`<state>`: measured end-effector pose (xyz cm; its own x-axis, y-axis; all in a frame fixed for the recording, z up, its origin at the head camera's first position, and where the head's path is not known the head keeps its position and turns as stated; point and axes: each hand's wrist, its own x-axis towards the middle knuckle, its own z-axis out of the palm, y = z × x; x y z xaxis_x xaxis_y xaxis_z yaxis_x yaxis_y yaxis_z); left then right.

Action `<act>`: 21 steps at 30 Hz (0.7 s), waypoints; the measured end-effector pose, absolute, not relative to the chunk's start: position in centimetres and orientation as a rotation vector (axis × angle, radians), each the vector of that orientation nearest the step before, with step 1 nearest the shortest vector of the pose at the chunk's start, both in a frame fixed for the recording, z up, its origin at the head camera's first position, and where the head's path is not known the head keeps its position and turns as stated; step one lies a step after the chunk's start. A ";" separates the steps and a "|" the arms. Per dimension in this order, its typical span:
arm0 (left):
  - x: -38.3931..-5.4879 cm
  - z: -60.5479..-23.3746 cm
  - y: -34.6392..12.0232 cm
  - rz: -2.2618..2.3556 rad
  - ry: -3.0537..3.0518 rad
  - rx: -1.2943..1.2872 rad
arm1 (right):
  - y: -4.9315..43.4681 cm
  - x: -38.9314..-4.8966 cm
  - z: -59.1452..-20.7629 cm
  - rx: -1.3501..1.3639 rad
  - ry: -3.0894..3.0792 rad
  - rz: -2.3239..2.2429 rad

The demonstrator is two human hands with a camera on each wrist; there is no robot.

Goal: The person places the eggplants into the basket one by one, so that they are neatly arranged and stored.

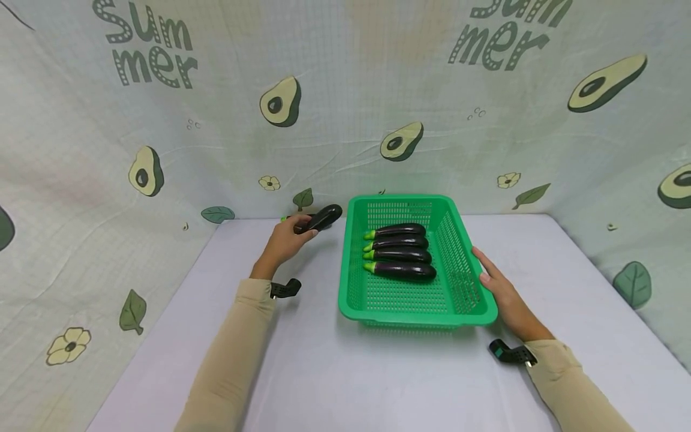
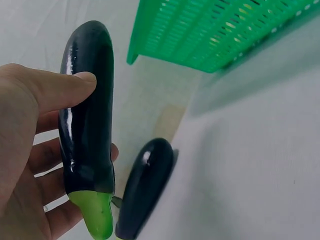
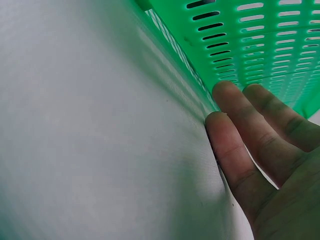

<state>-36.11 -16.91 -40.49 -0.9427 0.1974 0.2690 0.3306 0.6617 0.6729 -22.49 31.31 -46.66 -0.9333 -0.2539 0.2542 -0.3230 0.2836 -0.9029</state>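
Note:
My left hand (image 1: 291, 239) grips a dark purple eggplant (image 1: 326, 217) above the back left of the table. In the left wrist view the thumb lies across its glossy skin and the fingers are behind it; its green stem end (image 2: 97, 215) points down. Another eggplant (image 2: 147, 187) lies on the table beyond that hand, mostly hidden by it in the head view. Several eggplants (image 1: 402, 270) lie side by side in a green plastic basket (image 1: 407, 309), stems to the left. My right hand (image 1: 510, 300) touches the basket's right side, its fingertips against the slotted outer wall in the right wrist view.
A white cloth covers the table (image 1: 324, 378). Behind it hangs a pale curtain (image 1: 335, 60) printed with avocados, leaves and lettering. Each wrist bears a small black camera, one (image 1: 286, 289) on the left and one (image 1: 510, 353) on the right.

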 end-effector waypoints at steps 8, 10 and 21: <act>-34.5 -39.3 -15.4 -1.044 -2.638 -0.535 | 31.3 -22.5 -46.6 0.541 -2.471 1.752; -34.1 -38.9 -15.0 -1.036 -2.628 -0.555 | 31.3 -22.5 -46.6 0.541 -2.469 1.752; -32.8 -37.6 -13.4 -0.868 -2.654 -0.650 | 31.4 -22.5 -46.6 0.551 -2.473 1.746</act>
